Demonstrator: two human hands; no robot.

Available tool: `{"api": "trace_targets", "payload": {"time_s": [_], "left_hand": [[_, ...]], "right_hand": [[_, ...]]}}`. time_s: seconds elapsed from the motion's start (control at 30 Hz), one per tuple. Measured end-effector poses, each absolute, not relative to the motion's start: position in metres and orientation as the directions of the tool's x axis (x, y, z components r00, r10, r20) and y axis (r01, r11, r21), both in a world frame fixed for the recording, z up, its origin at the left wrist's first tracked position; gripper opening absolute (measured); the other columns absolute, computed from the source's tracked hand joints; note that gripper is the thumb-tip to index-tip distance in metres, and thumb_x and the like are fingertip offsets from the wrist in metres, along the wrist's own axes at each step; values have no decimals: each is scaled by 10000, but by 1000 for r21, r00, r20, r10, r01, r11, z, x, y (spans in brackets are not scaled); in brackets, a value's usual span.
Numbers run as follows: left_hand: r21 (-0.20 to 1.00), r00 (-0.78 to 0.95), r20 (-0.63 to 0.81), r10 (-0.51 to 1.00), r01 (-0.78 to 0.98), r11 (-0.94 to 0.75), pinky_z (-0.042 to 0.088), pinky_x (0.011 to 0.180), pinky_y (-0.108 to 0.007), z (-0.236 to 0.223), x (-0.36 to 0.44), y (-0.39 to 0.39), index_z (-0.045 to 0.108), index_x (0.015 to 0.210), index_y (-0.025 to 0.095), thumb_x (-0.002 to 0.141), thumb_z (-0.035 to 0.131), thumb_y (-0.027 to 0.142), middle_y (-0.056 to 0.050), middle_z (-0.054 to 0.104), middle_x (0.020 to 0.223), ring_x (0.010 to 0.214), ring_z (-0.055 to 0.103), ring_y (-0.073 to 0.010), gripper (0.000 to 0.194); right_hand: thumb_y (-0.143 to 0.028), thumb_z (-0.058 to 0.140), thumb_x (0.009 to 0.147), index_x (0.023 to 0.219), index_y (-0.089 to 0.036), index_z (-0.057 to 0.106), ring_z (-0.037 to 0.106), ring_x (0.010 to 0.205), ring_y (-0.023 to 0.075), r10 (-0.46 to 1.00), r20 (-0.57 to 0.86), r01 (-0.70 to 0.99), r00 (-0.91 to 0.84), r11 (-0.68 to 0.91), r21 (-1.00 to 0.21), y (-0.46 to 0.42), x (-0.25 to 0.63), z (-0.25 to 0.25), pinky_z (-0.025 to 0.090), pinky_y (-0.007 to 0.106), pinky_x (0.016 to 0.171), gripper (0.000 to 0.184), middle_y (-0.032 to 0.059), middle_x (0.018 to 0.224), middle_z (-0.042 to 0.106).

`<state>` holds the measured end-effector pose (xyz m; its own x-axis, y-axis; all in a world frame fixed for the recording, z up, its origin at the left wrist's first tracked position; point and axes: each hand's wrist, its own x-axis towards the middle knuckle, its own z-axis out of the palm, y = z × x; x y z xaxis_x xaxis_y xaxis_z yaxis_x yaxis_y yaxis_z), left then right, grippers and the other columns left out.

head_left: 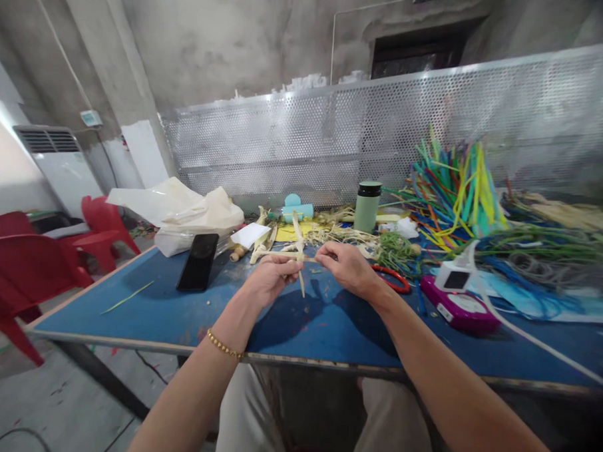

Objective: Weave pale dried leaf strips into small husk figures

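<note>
Over the blue table, my left hand (273, 278) pinches some pale, straw-like strips (300, 236) that cross one another. One strip points up and away, and its lower end hangs below my fingers. From the crossing, a thin strip runs sideways to my right hand (347, 269), whose thumb and fingers are closed on its end. Both hands are raised a little, with their shadows on the tabletop. Red-handled scissors (393, 279), as far as I can make out, lie beside my right wrist, partly hidden.
A black phone (198, 261) lies left of my hands. Behind stand a green thermos (367, 207) and dried plant strips (341, 234). To the right are a purple power strip (458, 306) with a white cable, green stalks (531, 239) and a coloured strip bundle (458, 186).
</note>
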<state>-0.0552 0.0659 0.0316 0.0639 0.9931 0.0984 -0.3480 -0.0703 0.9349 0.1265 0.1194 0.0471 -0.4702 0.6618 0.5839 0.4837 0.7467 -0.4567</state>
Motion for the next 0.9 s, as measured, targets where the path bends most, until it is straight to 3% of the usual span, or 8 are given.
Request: {"api": "trace_targets", "payload": {"time_s": [0.27,0.4,0.5,0.63,0.77,0.9], "left_hand": [[918,54,73,996,-393,-46,407,594,-217,29,-56,68,694,643,82,504,869,143,-25,614,616,566,510,-71,231],[931,65,105,992,-358,-75,374,549,-221,30,-55,67,729,725,82,585,852,255,-30,614,628,536,495,-68,255],[935,62,148,987,-333,-119,344,522,-230,30,-53,67,739,746,83,601,844,312,-32,610,602,517,489,-75,290],[942,109,172,979,-309,-132,349,540,-244,28,-50,67,706,634,92,585,848,299,-40,614,584,520,490,-83,256],[952,143,159,977,-284,-114,361,559,-251,26,-49,67,699,617,91,595,838,304,-48,620,583,527,495,-89,255],[953,124,159,979,-278,-119,348,544,-245,27,-50,67,705,654,100,604,831,306,-39,617,577,510,486,-85,247]], "right_hand": [[-239,551,832,719,-164,649,541,656,150,677,581,508,-453,731,-456,119,128,48,360,259,643,167,30,695,649],[-250,569,814,708,-163,657,527,626,144,673,578,492,-461,736,-465,118,126,49,356,257,614,163,26,670,646],[-311,558,832,670,-158,658,506,594,133,692,553,437,-464,722,-537,115,125,51,347,254,575,245,15,627,620],[-439,522,855,616,-158,639,448,532,114,730,485,296,-482,657,-693,111,121,51,315,250,511,387,-5,551,540],[-412,633,741,595,-150,623,438,532,106,787,432,202,-440,556,-806,109,117,50,336,240,516,300,-10,549,536],[-367,642,708,599,-148,609,430,544,101,799,442,190,-407,548,-815,108,116,51,338,238,533,246,-18,558,520]]}}
